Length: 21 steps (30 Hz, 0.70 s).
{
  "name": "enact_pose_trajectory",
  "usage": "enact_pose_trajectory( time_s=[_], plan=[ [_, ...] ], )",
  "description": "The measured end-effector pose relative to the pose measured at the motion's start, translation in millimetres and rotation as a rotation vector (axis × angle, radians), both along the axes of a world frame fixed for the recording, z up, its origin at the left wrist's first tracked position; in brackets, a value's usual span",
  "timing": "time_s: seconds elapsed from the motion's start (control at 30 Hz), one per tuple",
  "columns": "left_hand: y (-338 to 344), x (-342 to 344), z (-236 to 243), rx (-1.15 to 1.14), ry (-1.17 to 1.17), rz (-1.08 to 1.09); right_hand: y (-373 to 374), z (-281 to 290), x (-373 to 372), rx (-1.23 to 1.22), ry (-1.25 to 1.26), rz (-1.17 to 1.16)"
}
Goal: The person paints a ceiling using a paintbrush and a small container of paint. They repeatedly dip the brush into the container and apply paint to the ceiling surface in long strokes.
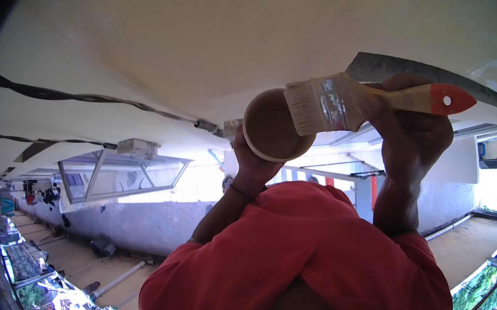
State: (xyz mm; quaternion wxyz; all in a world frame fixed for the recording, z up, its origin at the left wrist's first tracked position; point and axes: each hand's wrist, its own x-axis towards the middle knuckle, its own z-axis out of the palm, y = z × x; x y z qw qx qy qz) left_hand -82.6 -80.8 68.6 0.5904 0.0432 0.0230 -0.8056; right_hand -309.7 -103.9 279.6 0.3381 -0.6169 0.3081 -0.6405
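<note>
My left hand (pixel 255 163) is closed around a round, cup-like container (pixel 268 126) with a pale rim and a brownish inside. How much it holds I cannot tell. In my right hand (pixel 418 130) is a wide paintbrush (pixel 334 103), gripped near where its wooden handle meets the metal band. The handle ends in a red tip with a hole, and pale smears mark the band. Its beige bristles overlap the right side of the container's rim; whether they touch it is unclear. A dark band circles my left wrist.
A large cream-coloured surface (pixel 183 27) spans the top, with a grey strip (pixel 434 76) behind the brush. Dark cables (pixel 80 96) run at the left toward a small pale box (pixel 138 148). An open window sash (pixel 126 178), a ledge (pixel 129 252) and pipes lie lower left; greenery (pixel 476 285) shows right.
</note>
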Motion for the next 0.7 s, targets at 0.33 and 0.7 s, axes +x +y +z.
enact_pose_trajectory(
  time_s=[0.33, 0.7],
  plan=[
    [-3.6, 2.9, 5.6, -0.047, -0.064, 0.163, -34.3, -37.8, 46.3, -0.123, 0.549, 0.094],
    [-2.1, 7.3, -6.5, -0.125, -0.032, 0.142, -35.1, -53.3, 61.8, -0.048, 0.813, 0.171]
  ],
)
